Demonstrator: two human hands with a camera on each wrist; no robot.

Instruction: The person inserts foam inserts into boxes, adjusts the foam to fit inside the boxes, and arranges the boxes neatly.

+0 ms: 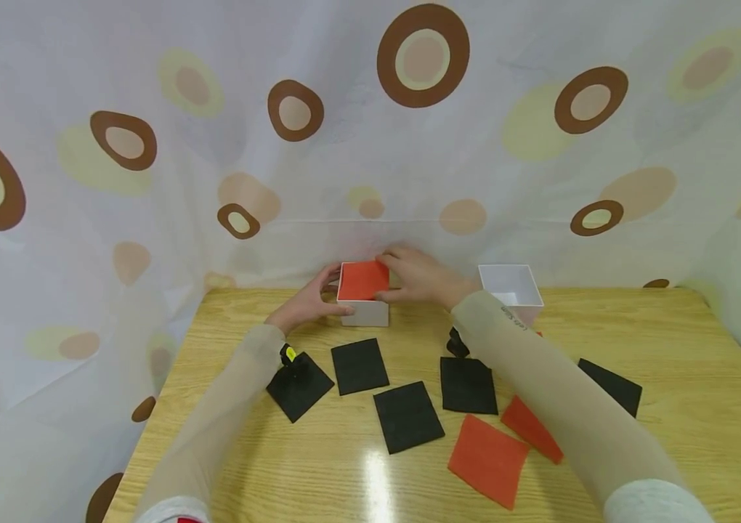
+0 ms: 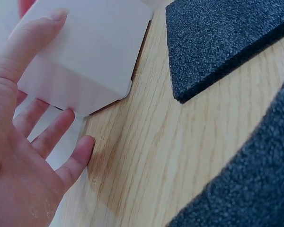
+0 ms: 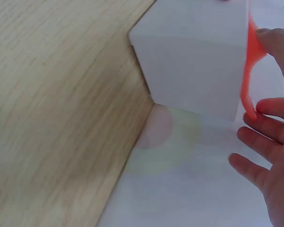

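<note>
A white open-topped box (image 1: 365, 314) stands at the back edge of the table. My left hand (image 1: 312, 299) holds it from the left, thumb on the front wall and fingers around the side; the left wrist view shows the thumb flat on the white wall (image 2: 99, 42). Over the opening lies a red foam square (image 1: 364, 281). My right hand (image 1: 419, 276) pinches this square at its right side. Seen from the right wrist, the red sheet (image 3: 252, 61) bows between thumb and fingers at the box's rim.
A second white box (image 1: 511, 280) stands to the right, partly behind the right forearm. Several black foam squares (image 1: 408, 418) lie across the wooden table (image 1: 318, 465). Red squares (image 1: 488, 459) lie at front right, one partly under the forearm. A patterned cloth (image 1: 344, 167) hangs behind.
</note>
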